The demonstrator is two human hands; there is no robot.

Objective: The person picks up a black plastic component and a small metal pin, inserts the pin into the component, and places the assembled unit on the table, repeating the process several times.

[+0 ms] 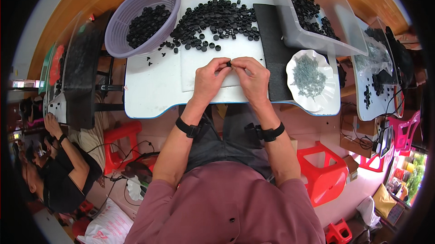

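Over the white mat point(195, 69), my left hand point(211, 77) and my right hand point(252, 77) meet at the fingertips. Both pinch one small black round part point(229, 63) between them; its details are too small to make out. Just beyond my hands spreads a heap of small black round parts point(217, 17), shaped like short caps. To the right of my right hand, a white fluted dish point(292, 80) holds a pile of small greyish-green pieces, too fine to name. Each of my wrists wears a black strap.
A purple plastic basket point(113, 31) with black parts stands at the table's back left. At the back right, a clear plastic bin point(312, 40) holds more. A black mat point(274, 62) lies beside the white one. Red stools point(324, 171) flank me; another person point(68, 162) sits left.
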